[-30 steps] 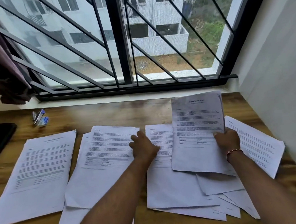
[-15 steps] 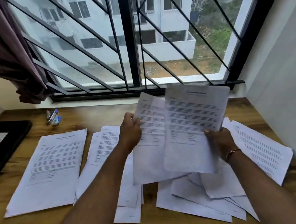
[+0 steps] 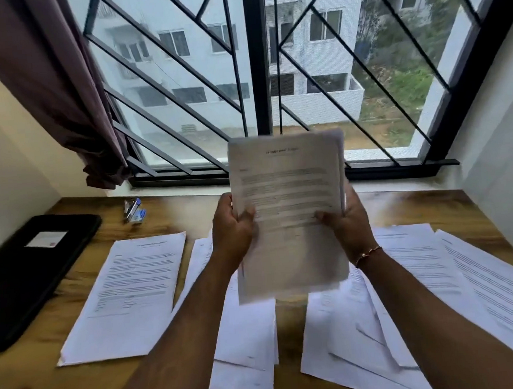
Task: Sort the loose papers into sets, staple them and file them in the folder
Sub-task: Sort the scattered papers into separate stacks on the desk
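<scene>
I hold a set of printed sheets [image 3: 288, 192] upright above the desk, one stacked on the other. My left hand [image 3: 232, 229] grips its left edge and my right hand [image 3: 346, 221] grips its right edge, thumbs on the front page. Loose papers lie on the wooden desk [image 3: 402, 208]: one pile at the left [image 3: 131, 294], a pile under my left forearm [image 3: 247, 340], and several overlapping sheets at the right [image 3: 432, 288]. A black folder [image 3: 21, 271] lies at the far left. A small blue and silver stapler [image 3: 133, 209] sits near the window sill.
A barred window [image 3: 259, 72] runs along the back of the desk, with a dark curtain [image 3: 43, 72] hanging at the left. A white wall [image 3: 501, 147] closes off the right side. Bare wood shows between the middle and right piles.
My left hand picked a sheet off the desk and brought it together with the one in my right hand. Both hands raised the stacked sheets upright. The view tilted upward.
</scene>
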